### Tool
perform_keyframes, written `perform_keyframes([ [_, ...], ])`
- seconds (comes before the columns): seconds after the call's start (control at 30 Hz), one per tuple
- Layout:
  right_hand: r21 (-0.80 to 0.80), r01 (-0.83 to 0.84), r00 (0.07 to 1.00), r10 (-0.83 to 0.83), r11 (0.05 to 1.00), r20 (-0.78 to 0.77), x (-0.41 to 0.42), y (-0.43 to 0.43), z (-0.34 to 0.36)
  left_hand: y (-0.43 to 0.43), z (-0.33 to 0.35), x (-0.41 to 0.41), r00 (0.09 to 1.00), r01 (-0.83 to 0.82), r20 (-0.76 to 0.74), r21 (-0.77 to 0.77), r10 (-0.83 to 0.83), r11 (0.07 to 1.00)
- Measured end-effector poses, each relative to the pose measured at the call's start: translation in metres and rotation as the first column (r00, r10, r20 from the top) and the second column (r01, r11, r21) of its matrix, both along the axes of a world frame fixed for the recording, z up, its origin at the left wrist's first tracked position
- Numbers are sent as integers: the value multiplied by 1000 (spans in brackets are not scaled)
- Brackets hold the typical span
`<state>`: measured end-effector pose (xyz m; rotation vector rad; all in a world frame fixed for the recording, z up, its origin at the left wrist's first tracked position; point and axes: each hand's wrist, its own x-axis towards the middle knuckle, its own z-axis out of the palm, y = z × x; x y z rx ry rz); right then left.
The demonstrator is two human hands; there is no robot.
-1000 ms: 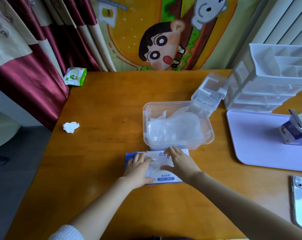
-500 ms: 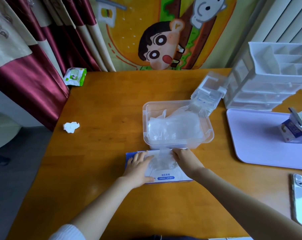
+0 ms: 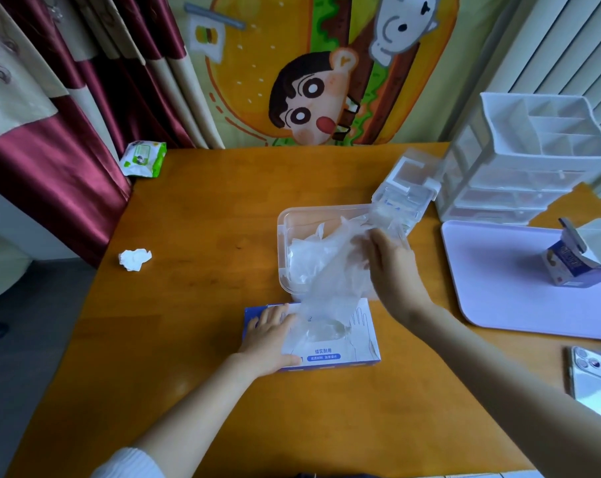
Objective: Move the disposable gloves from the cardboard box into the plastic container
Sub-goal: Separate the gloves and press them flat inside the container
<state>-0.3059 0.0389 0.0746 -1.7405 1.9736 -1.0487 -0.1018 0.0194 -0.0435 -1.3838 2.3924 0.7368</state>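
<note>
While the left hand (image 3: 270,339) lies flat, fingers spread, on top of the blue-and-white cardboard box (image 3: 330,357) on the tabletop (image 3: 195,219), the right hand (image 3: 394,270) is up over the plastic container (image 3: 281,236) with its fingers closed on a bunch of clear disposable gloves (image 3: 326,281). That filmy bunch trails from the box opening up across the container's near rim to the grip. More of them sit inside the container already. Off to the left there's a crumpled tissue (image 3: 134,259), and on the right a lilac tray (image 3: 499,305).
</note>
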Motion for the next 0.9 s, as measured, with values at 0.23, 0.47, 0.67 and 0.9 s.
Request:
perform_keyframes([
  [0.23,-77,57,996,-51,995,71,-15,-15,11,-7,22,0,997,72,8,101,-74,992],
  [0.47,111,-188,974,199,976,-105,-21,-15,21,-39,108,-1,949,-17,-296,284,105,959],
  [0.67,231,-414,906,423,880,16,-8,-20,28,-35,133,-23,696,-16,-673,335,251,942],
  [0.9,269,-383,776,149,884,613,-11,-11,23,-30,116,-43,378,-306,-698,526,608,793],
])
